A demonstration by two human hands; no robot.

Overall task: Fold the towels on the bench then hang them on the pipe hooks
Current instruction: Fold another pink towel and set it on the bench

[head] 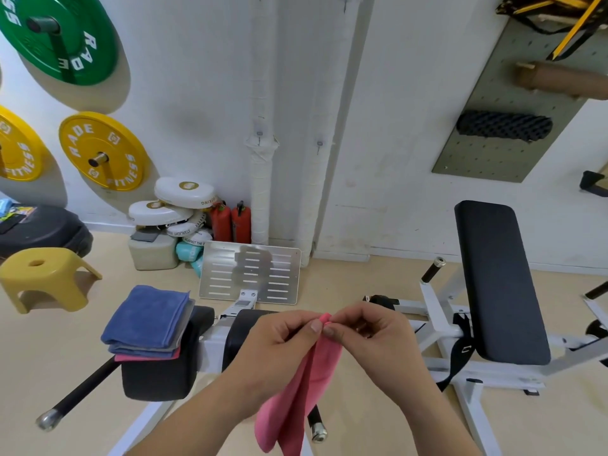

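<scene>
A pink towel [297,386] was pinched at its top corner by the left hand [283,343] and right hand [371,340] above the surface [154,380], beside a folded stack [148,320]; hanging was judged underway, a pipe hook [259,134] to be reached next.

A white wall [197,93] rises over a pale yellowish floor [39,350]. A green weight plate [62,37] and yellow weight plates [105,149] hang on the left. A grey pegboard [503,126] on the right carries a black foam roller [505,126]. On the floor are a yellow stool [46,278], stacked white pads [174,205], two red extinguishers [232,223] and a slotted metal plate [251,273].
</scene>
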